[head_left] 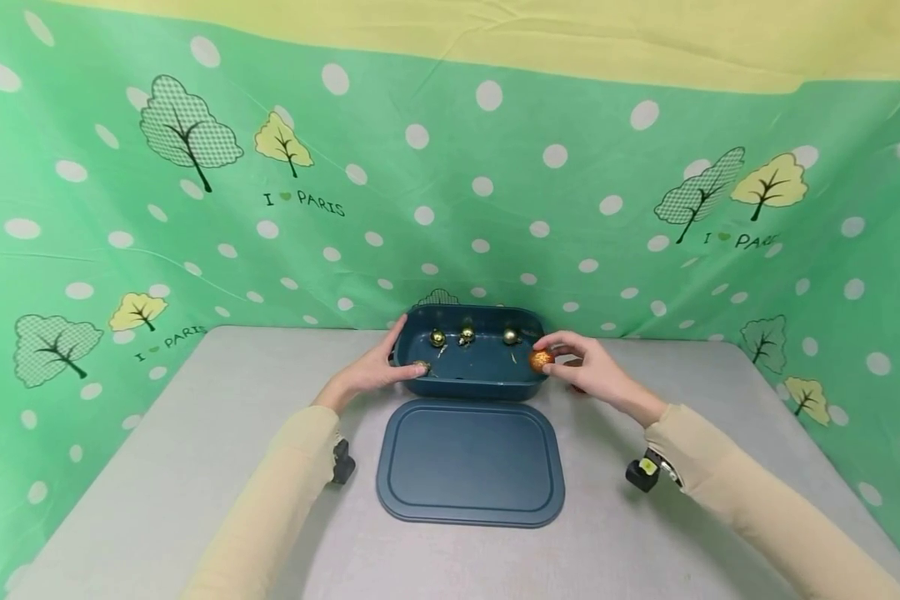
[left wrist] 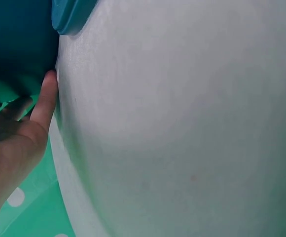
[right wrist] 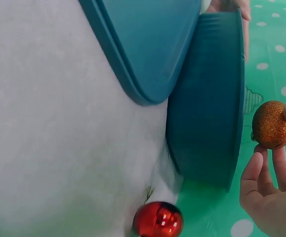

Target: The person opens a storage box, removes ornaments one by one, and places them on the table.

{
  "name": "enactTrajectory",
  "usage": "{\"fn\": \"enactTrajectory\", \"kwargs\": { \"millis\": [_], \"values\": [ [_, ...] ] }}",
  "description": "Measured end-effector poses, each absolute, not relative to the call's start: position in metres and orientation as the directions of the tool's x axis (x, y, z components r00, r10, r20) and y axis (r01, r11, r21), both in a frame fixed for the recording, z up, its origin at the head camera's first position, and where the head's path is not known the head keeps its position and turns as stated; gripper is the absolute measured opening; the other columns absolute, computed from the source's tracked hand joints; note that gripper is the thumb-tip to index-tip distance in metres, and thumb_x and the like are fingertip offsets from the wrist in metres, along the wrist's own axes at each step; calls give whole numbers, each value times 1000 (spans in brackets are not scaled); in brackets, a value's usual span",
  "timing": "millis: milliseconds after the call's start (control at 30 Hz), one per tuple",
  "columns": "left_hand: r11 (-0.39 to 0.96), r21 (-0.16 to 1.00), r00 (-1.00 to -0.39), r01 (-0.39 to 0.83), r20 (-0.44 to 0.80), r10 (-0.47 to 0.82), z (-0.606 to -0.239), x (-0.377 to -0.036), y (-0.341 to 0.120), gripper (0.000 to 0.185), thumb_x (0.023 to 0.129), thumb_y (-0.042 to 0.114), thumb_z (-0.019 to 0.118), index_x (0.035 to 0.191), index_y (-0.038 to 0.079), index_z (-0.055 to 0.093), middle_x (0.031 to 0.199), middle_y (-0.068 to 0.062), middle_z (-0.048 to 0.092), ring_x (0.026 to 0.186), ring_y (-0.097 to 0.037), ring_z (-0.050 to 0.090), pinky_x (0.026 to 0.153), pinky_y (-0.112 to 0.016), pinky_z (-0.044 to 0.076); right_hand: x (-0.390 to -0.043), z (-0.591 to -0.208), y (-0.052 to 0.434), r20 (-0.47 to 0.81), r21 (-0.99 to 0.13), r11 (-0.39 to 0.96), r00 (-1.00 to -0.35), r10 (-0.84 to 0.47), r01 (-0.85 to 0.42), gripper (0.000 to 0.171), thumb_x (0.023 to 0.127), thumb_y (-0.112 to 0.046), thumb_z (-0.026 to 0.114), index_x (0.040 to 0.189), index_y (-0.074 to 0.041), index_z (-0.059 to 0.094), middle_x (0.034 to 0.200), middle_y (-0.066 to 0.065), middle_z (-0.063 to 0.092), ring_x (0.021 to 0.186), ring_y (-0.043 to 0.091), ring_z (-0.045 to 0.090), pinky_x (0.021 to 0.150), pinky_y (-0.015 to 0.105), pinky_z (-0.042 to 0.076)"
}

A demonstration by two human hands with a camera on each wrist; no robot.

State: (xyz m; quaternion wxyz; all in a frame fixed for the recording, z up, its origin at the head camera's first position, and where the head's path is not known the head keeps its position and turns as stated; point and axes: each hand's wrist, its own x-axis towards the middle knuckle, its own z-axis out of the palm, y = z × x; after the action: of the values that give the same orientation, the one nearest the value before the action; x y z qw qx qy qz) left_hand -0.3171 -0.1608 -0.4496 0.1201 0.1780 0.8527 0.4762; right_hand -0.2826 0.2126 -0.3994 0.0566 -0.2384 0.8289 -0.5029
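A deep blue rectangular box stands near the table's back edge, with several small gold Christmas balls inside. My left hand grips the box at its left end, thumb over the rim and fingers along the outside. Between the thumb and fingertips of my right hand is an orange glitter Christmas ball, held over the right end of the box. A shiny red Christmas ball lies on the table right of the box, mostly hidden under my right hand in the head view.
In front of the box, the matching blue lid lies flat on the grey table. A green polka-dot cloth printed with trees hangs right behind the box and along both sides of the table.
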Motion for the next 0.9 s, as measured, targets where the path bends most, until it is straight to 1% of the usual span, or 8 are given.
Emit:
{"fn": "enactTrajectory", "kwargs": {
  "millis": [67,133,167,367,467,600,700,900],
  "values": [
    [484,855,-907,187,-40,419,-449,-317,-161,105,88,30,71,156,21,-9,160,-12,-8,143,-41,2,111,-59,10,-281,-400,218,150,-866,374,-885,-441,-333,31,92,-5,65,122,-1,60,122,19,57,107,40,56,64,33,50],
    [484,855,-905,189,-40,424,-450,-317,-161,105,89,31,71,156,21,-10,160,-12,-8,143,-41,2,111,-59,10,-279,-400,225,159,-864,374,-888,-431,-337,30,92,-3,64,122,0,60,126,21,55,110,39,55,72,34,52],
    [485,854,-905,189,-41,424,-450,-318,-161,105,89,31,71,156,22,-10,160,-12,-8,143,-41,2,111,-59,10,-279,-400,228,160,-865,374,-891,-425,-334,30,92,-2,64,121,0,60,127,21,55,110,40,55,74,36,52],
    [489,851,-905,194,-38,424,-450,-318,-161,104,89,31,70,156,22,-10,160,-11,-8,143,-39,1,111,-58,10,-274,-401,250,154,-859,409,-918,-365,-306,31,92,-4,65,122,1,60,123,22,57,110,40,55,76,31,53],
    [485,852,-905,194,-35,424,-450,-318,-161,105,89,32,71,156,21,-9,160,-11,-9,143,-40,1,111,-59,10,-270,-400,262,166,-850,429,-928,-334,-306,32,93,-6,64,123,2,59,123,21,57,108,34,57,77,27,52],
    [489,851,-906,192,-37,421,-450,-318,-161,106,88,34,71,156,21,-10,160,-12,-9,143,-41,2,111,-60,9,-266,-399,277,199,-828,455,-930,-310,-328,33,94,-7,63,125,2,58,124,20,57,104,21,59,80,22,50],
    [492,850,-907,191,-39,420,-449,-318,-161,107,87,35,72,156,21,-10,160,-13,-9,143,-42,3,110,-60,9,-264,-400,287,212,-817,470,-932,-295,-334,32,94,-9,63,125,1,58,122,16,58,102,16,58,79,21,48],
    [482,854,-905,195,-33,424,-449,-317,-162,108,87,33,72,155,19,-10,160,-14,-9,143,-42,2,110,-60,9,-261,-404,306,214,-822,469,-939,-269,-322,32,95,-9,62,125,4,56,118,-2,59,102,7,57,80,17,47]
  ]
}}
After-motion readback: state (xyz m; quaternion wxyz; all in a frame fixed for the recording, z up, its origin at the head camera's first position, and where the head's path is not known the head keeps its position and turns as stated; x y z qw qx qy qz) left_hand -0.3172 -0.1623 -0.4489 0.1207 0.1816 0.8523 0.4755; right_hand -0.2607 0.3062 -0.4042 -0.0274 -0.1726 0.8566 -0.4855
